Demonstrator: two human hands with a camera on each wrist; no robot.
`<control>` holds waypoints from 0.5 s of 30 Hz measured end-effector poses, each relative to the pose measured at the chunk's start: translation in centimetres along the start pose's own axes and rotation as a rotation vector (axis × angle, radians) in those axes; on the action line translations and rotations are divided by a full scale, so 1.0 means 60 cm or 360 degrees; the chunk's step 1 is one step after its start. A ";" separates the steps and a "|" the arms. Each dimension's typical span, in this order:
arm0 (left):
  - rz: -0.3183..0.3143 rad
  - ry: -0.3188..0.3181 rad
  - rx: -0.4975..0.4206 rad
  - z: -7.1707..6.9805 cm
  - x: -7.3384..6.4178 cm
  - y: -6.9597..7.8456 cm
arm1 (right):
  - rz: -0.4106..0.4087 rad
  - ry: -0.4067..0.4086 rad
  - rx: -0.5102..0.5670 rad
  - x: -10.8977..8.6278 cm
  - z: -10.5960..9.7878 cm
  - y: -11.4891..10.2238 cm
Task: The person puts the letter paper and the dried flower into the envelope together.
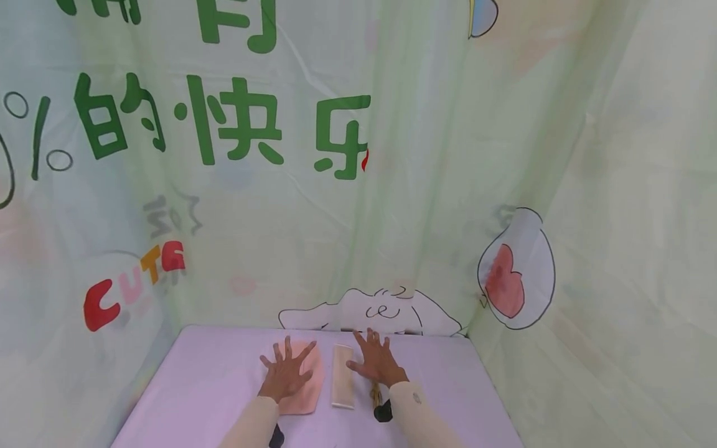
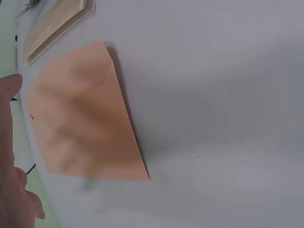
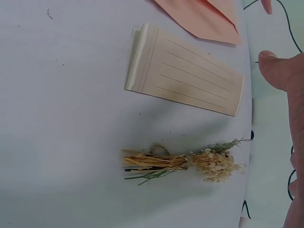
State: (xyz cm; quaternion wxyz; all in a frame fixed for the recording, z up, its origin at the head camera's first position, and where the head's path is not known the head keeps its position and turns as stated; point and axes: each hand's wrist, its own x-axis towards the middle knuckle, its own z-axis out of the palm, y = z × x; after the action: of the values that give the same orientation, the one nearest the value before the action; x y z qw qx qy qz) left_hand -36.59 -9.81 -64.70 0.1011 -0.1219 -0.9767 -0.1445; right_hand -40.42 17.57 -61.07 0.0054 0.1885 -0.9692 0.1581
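Note:
My left hand [image 1: 284,375] hovers with spread fingers over a peach-pink paper envelope [image 1: 309,397], its shadow falling across the paper in the left wrist view. The envelope [image 2: 102,137] lies flat, its pointed flap end toward the back. Beside it rests a cream, lined letter paper [image 3: 194,73], folded over on itself. To the right of that lies a small bunch of dried flowers [image 3: 175,162], tied at the stems with twine. Above the flowers my right hand [image 1: 378,361] spreads its fingers, holding nothing, and hides most of the bunch in the head view.
Everything lies on a pale lilac table [image 1: 218,379]. Printed fabric curtains [image 1: 426,186] hang behind it and on both sides, close to its edges. Black wrist-camera parts [image 1: 383,411] sit under the cuffs of my cream sleeves [image 1: 417,414].

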 end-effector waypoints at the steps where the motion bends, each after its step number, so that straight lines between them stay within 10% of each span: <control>1: 0.0014 0.0028 0.0005 0.004 -0.002 0.000 | 0.0004 -0.0004 0.0009 0.000 0.002 0.000; 15: -0.0040 0.0040 -0.0168 0.063 -0.030 -0.020 | 0.0051 -0.0084 0.0056 0.001 0.036 -0.006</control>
State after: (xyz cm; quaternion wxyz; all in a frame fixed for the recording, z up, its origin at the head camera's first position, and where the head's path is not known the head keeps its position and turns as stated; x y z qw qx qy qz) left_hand -35.85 -10.16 -68.99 0.1048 -0.1130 -0.9679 -0.1987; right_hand -40.22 16.54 -63.01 -0.0261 0.1771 -0.9690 0.1702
